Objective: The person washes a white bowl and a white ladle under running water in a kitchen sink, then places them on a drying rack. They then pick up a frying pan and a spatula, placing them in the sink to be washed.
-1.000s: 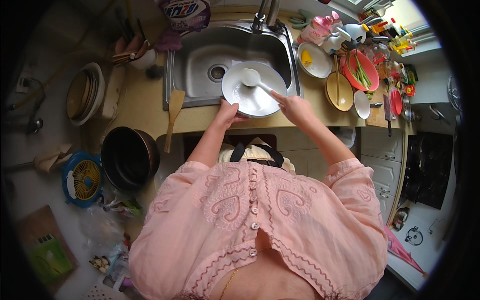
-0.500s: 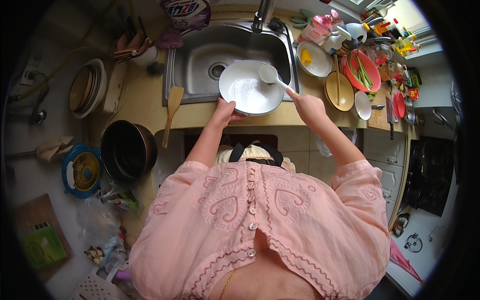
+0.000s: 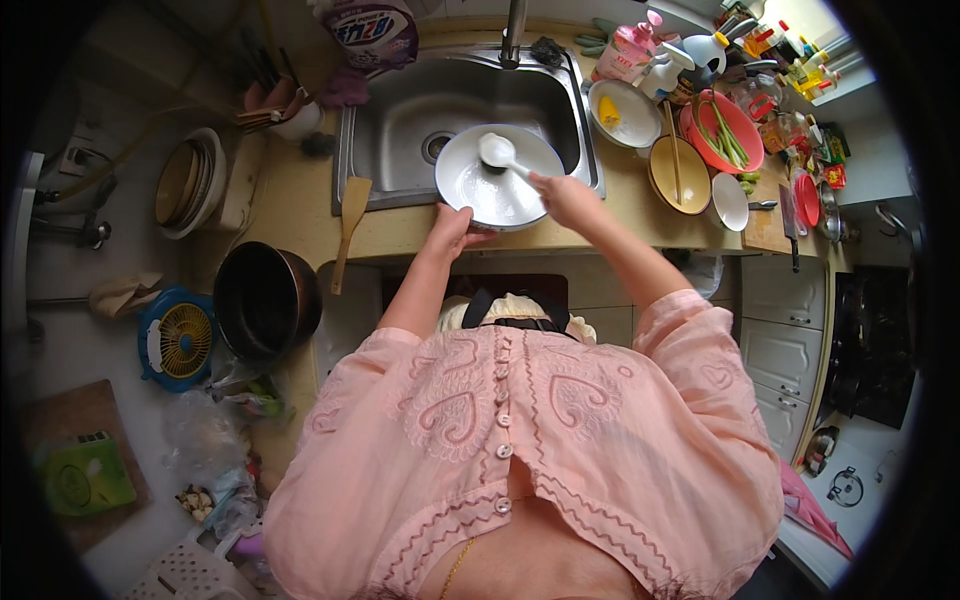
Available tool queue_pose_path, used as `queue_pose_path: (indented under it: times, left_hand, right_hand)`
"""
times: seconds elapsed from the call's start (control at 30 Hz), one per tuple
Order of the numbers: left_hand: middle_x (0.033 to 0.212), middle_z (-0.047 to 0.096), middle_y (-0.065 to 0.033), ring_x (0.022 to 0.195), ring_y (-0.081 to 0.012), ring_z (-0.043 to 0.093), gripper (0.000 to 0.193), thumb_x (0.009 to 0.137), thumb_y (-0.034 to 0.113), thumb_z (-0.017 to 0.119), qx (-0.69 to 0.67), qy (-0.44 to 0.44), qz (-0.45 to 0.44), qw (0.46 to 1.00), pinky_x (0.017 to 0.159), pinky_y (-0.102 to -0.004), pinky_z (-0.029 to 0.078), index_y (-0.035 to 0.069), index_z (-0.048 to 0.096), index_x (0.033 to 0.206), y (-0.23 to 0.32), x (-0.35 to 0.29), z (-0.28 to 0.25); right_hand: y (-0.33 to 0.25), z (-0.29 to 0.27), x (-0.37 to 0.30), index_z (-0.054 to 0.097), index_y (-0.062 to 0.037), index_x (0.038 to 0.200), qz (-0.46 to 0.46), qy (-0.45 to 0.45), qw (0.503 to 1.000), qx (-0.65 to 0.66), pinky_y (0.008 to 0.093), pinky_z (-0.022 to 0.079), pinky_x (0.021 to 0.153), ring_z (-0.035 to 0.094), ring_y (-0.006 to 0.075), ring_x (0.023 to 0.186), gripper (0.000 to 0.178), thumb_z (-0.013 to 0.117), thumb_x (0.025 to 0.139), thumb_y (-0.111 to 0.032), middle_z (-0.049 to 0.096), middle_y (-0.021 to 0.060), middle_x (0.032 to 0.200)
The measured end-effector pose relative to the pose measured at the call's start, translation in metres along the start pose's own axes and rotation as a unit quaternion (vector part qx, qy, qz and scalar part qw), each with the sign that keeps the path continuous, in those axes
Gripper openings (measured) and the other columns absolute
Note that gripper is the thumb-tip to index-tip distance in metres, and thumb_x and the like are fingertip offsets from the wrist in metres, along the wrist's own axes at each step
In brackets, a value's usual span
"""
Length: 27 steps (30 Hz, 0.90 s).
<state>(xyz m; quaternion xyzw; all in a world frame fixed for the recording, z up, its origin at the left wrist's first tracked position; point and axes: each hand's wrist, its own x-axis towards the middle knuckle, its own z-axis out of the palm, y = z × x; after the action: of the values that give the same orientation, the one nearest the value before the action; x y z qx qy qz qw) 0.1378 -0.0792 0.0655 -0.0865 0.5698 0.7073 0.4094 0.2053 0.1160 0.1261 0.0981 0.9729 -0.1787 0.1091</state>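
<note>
A large white bowl (image 3: 470,190) with a dark rim sits over the near edge of the sink, and something wet and whitish glistens in it. My left hand (image 3: 456,230) grips the bowl's near left rim, thumb on top and fingers underneath. In my right hand (image 3: 566,200) is the handle of a white spoon (image 3: 496,151), its broad head over the far part of the bowl. Whether the spoon touches the bowl I cannot tell. Left of the bowl, a wooden spatula (image 3: 351,215) lies across the counter's front edge.
The steel sink (image 3: 385,105) lies behind the bowl, under the faucet (image 3: 512,40). To the right stand a white plate (image 3: 640,130), a yellow bowl (image 3: 690,195) and a red basin (image 3: 745,120) with green stalks. A knife (image 3: 790,225) juts over the counter edge. A dark pot (image 3: 262,300) is at left.
My right hand has moved left, carrying the spoon head from the bowl's right side toward its far middle. My left hand keeps its hold on the rim. The whole view has shifted slightly.
</note>
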Motion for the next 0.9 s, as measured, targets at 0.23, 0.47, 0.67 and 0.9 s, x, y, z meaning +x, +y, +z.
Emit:
queue_pose_path:
  times: [0.23,0.47,0.67,0.9]
  left_hand:
    - [0.114,0.050,-0.0170,0.093,-0.0316,0.060,0.050,0.080,-0.006,0.036,0.008,-0.015,0.016,1.000,0.066,-0.0432,0.058,0.007,0.027,0.128,-0.006,-0.013,0.002]
    - [0.116,0.049,-0.0184,0.094,-0.0338,0.059,0.052,0.078,-0.008,0.034,0.001,0.000,0.014,1.000,0.066,-0.0454,0.058,0.005,0.028,0.128,-0.008,-0.015,0.002]
    - [0.106,0.056,-0.0203,0.080,-0.0312,0.064,0.040,0.082,-0.003,0.031,0.010,0.023,0.037,0.999,0.058,-0.0409,0.058,0.001,0.036,0.122,-0.005,-0.017,0.011]
    - [0.109,0.051,-0.0206,0.087,-0.0318,0.061,0.046,0.079,-0.005,0.033,-0.013,0.019,0.034,0.999,0.063,-0.0434,0.058,0.002,0.031,0.124,-0.016,-0.010,0.001]
  right_hand:
    - [0.020,-0.024,-0.042,0.054,-0.0236,0.119,-0.099,-0.096,0.990,0.008,0.0397,0.048,0.061,0.061,0.0291,0.067,0.039,0.052,0.082,-0.013,0.063,0.0147,0.079]
    - [-0.028,0.005,-0.030,0.039,-0.0341,0.130,-0.115,0.051,0.984,-0.130,0.0385,0.046,0.047,0.058,0.0273,0.054,0.055,0.048,0.082,-0.010,0.056,0.0118,0.068]
    - [0.018,-0.003,-0.004,0.035,-0.0346,0.132,-0.045,0.101,0.964,-0.243,0.0352,0.048,0.049,0.062,0.0247,0.059,0.057,0.043,0.084,-0.006,0.058,0.0107,0.071]
    - [0.036,-0.038,-0.057,0.040,-0.0171,0.127,-0.018,0.021,0.990,-0.136,0.0379,0.048,0.053,0.062,0.0265,0.063,0.042,0.048,0.086,-0.014,0.061,0.0118,0.070]
